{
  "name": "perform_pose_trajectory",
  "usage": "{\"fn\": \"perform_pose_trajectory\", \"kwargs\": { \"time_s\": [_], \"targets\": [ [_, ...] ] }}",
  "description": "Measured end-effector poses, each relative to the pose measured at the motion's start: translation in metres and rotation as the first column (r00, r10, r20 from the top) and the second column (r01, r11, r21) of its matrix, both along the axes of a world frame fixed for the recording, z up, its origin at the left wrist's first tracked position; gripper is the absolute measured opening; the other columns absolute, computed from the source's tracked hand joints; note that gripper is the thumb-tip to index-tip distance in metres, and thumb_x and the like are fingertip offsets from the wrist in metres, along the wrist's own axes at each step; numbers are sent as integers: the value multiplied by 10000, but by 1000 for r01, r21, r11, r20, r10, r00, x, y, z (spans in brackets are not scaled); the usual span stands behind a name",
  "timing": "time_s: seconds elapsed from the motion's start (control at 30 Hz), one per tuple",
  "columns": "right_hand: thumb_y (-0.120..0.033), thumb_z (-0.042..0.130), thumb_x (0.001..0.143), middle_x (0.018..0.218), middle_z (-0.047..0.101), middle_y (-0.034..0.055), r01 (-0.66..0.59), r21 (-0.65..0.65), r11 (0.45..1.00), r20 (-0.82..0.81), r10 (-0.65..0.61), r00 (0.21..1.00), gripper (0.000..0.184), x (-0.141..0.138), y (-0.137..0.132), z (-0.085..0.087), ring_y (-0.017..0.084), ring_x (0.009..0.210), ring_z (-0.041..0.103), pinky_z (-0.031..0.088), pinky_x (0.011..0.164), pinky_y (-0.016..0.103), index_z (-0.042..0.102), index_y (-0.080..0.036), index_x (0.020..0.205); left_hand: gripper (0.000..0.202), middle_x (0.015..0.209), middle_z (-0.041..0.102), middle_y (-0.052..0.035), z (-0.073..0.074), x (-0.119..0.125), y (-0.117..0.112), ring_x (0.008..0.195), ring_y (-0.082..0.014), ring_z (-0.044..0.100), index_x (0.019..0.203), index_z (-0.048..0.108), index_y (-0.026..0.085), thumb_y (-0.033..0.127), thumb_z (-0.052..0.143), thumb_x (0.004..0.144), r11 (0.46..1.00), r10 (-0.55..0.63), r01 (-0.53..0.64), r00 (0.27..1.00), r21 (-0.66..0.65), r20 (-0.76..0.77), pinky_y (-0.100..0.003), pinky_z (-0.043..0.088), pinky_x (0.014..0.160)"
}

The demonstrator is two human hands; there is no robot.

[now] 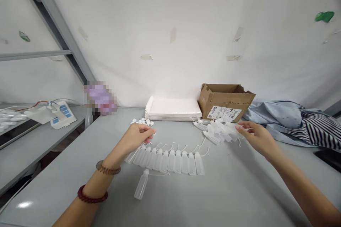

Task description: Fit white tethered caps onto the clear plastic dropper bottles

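My left hand (140, 135) is closed in a pinch, with a bit of a small white cap showing at the fingertips. Just behind it lies a small heap of white caps (145, 122). Below and to its right, a row of translucent squeeze bottles (172, 161) lies side by side, their thin tails pointing away from me. One more bottle (141, 184) lies apart in front of the row. My right hand (255, 136) is at the right edge of a loose pile of bottles (218, 129), thumb and fingers apart; whether it touches one is unclear.
A stack of white padded sheets (173, 110) lies against the wall, beside an open cardboard box (230, 101). Blue and striped cloth (279, 117) is bunched at the right. On the left, a side shelf holds a white device with blue buttons (64, 115) near a metal frame.
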State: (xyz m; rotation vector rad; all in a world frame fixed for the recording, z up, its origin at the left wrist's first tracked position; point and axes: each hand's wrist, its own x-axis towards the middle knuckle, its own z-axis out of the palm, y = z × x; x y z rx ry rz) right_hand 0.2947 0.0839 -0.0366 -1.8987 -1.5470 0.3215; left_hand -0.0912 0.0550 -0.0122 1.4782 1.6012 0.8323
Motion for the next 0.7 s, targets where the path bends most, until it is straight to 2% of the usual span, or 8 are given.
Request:
{"fn": "perform_pose_trajectory", "kwargs": {
  "time_s": [0.13, 0.23, 0.5, 0.63, 0.7],
  "targets": [
    [-580, 489, 689, 877, 632, 119, 19, 39, 999, 55, -21, 998, 505, 1, 3, -7, 270, 776, 595, 459, 669, 399, 636, -150, 911, 284, 642, 584, 3, 6, -4, 1, 571, -115, 541, 641, 590, 149, 418, 621, 725, 996, -17, 35, 977, -80, 211, -271, 471, 648],
    [-592, 470, 706, 832, 632, 112, 15, 54, 998, 86, -19, 996, 512, 2, 5, -11, 274, 775, 590, 460, 665, 399, 640, -149, 898, 276, 640, 573, 3, 8, -5, 0, 556, -105, 531, 680, 591, 141, 408, 647, 720, 992, -16, 55, 950, -115, 313, -268, 470, 638],
    [-578, 451, 769, 907, 605, 108, -41, 71, 997, 187, 27, 982, 487, 3, 1, -19, 249, 787, 583, 461, 682, 371, 625, -158, 945, 250, 622, 588, -4, 6, -11, 2, 504, -90, 501, 664, 606, 138, 369, 686, 714, 982, -5, 88, 895, -165, 447, -237, 421, 532],
    [-566, 451, 784, 917, 568, 129, -3, 130, 991, 229, -27, 973, 506, 2, 1, -19, 324, 975, 511, 422, 796, 455, 589, -143, 1025, 241, 625, 600, -14, 6, -13, 3, 491, -89, 499, 673, 619, 133, 358, 697, 714, 980, 11, 90, 868, -179, 496, -228, 406, 490],
    [-553, 448, 797, 957, 537, 156, 27, 218, 976, 250, -82, 965, 525, -8, -4, -17, 361, 1068, 437, 378, 855, 500, 562, -119, 1069, 235, 621, 599, -13, 7, -15, 3, 491, -86, 501, 674, 622, 129, 346, 706, 710, 980, 32, 74, 861, -186, 508, -222, 403, 481]
  ]
}}
